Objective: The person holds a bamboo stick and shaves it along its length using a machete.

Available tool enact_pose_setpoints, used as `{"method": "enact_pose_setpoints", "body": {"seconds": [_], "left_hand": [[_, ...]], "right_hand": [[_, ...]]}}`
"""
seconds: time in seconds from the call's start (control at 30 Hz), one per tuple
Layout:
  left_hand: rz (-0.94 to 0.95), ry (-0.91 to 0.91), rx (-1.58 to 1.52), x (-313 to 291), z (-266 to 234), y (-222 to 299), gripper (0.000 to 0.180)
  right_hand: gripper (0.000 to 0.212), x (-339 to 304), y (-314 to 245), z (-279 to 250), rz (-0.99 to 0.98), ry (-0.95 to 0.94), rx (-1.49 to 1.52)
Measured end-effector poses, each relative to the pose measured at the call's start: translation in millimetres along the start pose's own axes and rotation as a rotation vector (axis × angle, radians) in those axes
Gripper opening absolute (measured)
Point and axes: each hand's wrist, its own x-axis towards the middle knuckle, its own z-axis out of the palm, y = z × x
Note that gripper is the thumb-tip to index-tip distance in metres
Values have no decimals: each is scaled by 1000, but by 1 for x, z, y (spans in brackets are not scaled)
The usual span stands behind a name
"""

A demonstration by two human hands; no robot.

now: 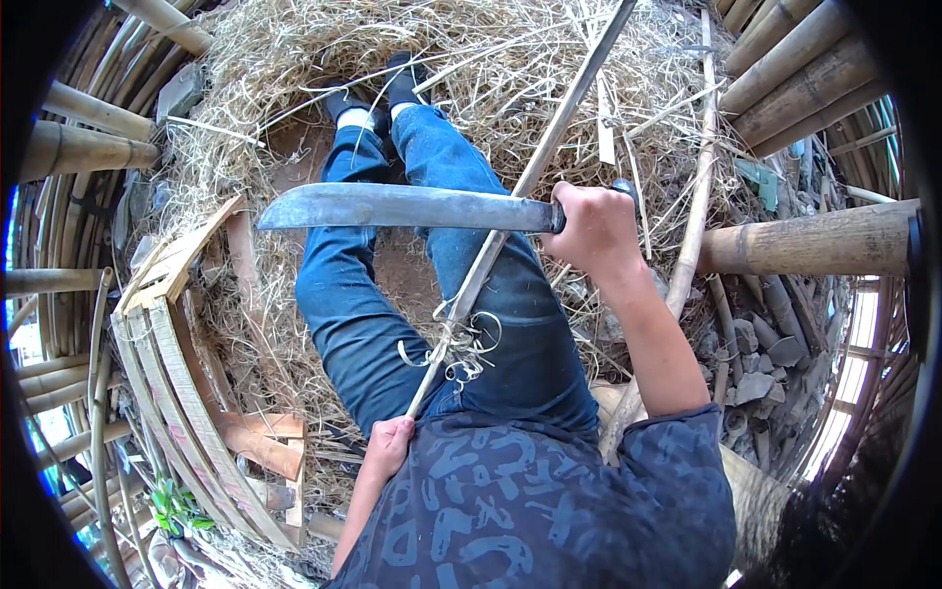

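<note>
Stick [572, 101] slants across right thigh [520, 304] from its inner edge, near end clamped in left hand [391, 444]; right hand [597, 228] wrapped round handle of machete [392, 207]; judged best: shallow blade angle, strokes ending short of left hand.

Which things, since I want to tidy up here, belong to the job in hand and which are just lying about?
Job, apparently:
machete, in the right hand
long stick, held by the left hand
curled shavings, over the thigh

Lying about, apparently:
slatted wooden crate
grey stones
</note>
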Motion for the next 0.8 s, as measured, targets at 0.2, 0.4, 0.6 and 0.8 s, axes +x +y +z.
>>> {"method": "enact_pose_setpoints", "body": {"seconds": [0.2,0.4,0.6,0.8], "left_hand": [[5,14,-23,-1,2,-1,41],[6,11,-15,-2,0,-8,44],[-60,4,-69,-3,-5,-14,37],[17,91,-2,-6,-6,-8,35]], "right_hand": [[19,23,37,-18,256,-14,-111],[24,35,55,-22,293,71,-183],[22,18,18,-10,118,13,-60],[14,20,24,-2,-157,126,-20]]}}
